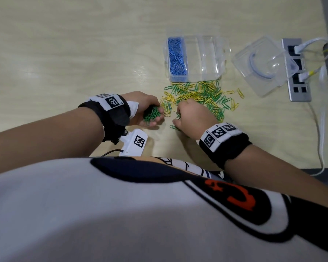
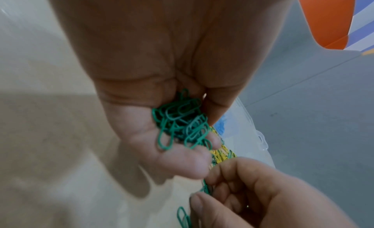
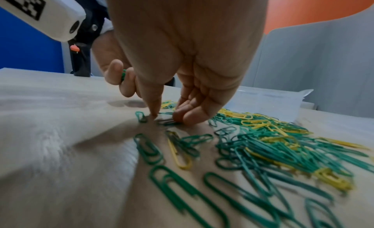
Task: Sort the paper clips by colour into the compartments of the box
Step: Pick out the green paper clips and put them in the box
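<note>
My left hand is cupped palm-up near the table, holding a bunch of green paper clips between thumb and curled fingers. Just to its right, my right hand is down on the table at the near edge of a mixed pile of green and yellow clips. Its thumb and fingers pinch a green clip against the wood. The clear compartment box stands behind the pile. Its left compartment is full of blue clips, and its other compartments look empty.
The box's clear lid lies to the right of the box. Beyond it a grey power strip is set in the table, with white cables running along the right edge. Loose clips lie scattered close to my right wrist.
</note>
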